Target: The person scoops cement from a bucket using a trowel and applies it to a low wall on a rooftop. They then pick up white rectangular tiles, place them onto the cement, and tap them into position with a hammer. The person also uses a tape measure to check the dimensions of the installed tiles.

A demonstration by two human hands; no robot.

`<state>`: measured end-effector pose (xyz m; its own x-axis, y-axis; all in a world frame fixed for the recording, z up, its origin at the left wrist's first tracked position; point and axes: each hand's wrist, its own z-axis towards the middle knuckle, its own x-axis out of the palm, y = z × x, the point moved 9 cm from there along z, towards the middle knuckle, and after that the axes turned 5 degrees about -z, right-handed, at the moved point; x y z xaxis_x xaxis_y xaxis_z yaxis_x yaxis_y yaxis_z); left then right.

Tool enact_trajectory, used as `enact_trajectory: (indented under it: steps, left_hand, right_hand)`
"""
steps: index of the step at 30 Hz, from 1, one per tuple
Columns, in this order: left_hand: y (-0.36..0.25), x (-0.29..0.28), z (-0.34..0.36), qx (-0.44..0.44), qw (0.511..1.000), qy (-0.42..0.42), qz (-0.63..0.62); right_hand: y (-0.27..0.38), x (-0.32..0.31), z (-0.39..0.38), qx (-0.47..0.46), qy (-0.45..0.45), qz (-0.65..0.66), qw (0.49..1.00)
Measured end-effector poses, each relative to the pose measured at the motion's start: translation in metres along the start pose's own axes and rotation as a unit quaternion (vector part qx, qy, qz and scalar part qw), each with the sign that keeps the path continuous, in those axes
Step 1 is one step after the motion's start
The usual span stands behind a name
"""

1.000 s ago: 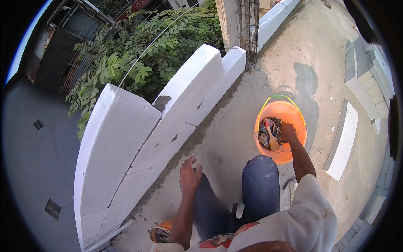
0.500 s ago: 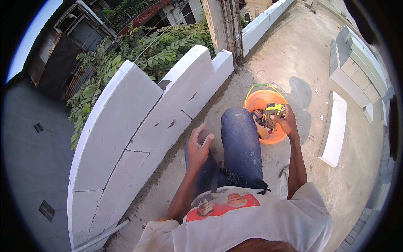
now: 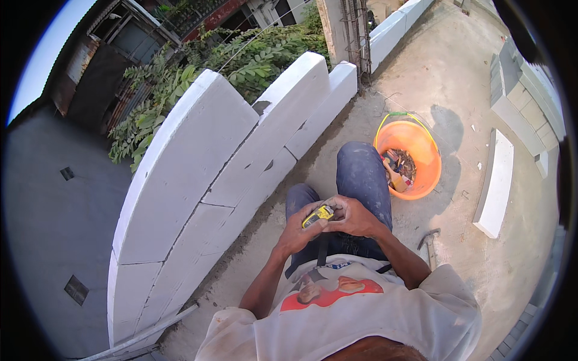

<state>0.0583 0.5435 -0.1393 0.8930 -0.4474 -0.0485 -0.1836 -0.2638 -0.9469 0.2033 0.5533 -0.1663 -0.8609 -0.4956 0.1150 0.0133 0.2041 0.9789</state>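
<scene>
A yellow and black tape measure [image 3: 318, 216] is held in front of my body, above my thighs. My left hand [image 3: 296, 231] is closed round its case. Pressed against the far right end of the case are the fingers of my right hand [image 3: 355, 216], bent in a grip; the fingertips are partly hidden. Right of my knee stands an orange bucket [image 3: 427, 157] with a yellow-green handle. Inside it lie dark nails or scraps [image 3: 402, 161] and a wood-coloured tool handle [image 3: 396, 180].
A low wall of white blocks [image 3: 180, 180] runs along my left, with green bushes [image 3: 259, 72] behind. A hammer [image 3: 430, 248] lies on the concrete floor to my right. Beyond it are a loose white block [image 3: 495, 183] and stacked blocks [image 3: 521, 102]. A post with rebar [image 3: 349, 36] rises ahead.
My right hand has carried the tape measure from over the bucket to my lap. My left hand, open before, has come in and closed on it. The hammer now shows more fully.
</scene>
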Motion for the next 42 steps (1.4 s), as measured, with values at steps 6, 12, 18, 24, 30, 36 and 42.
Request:
enact_trajectory:
  steps: [6, 12, 18, 24, 30, 36, 42]
  left_hand:
    - [0.01, -0.029, -0.038, -0.042, 0.977, -0.096, 0.184]
    - [-0.014, -0.048, -0.053, -0.123, 0.959, -0.11, 0.229]
    - [-0.02, -0.166, -0.165, -0.078, 0.891, -0.276, 0.352]
    - [-0.065, -0.193, -0.182, -0.021, 0.836, -0.352, 0.42]
    - [-0.084, -0.201, -0.135, -0.001, 0.796, -0.375, 0.475]
    - [-0.095, -0.197, -0.101, 0.005, 0.787, -0.38, 0.486]
    - [-0.106, -0.19, -0.072, 0.017, 0.767, -0.376, 0.52]
  right_hand:
    - [-0.035, 0.032, 0.015, 0.165, 0.103, 0.054, 0.979]
    - [-0.044, 0.047, 0.064, 0.178, 0.169, 0.158, 0.956]
    - [0.066, -0.153, 0.193, 0.018, -0.085, 0.292, 0.952]
    - [0.113, -0.346, 0.251, -0.084, -0.314, 0.273, 0.905]
    - [0.115, -0.25, 0.293, -0.033, -0.263, 0.148, 0.953]
    - [0.117, -0.219, 0.291, -0.021, -0.263, 0.129, 0.956]
    - [0.117, -0.216, 0.294, -0.033, -0.25, 0.133, 0.959]
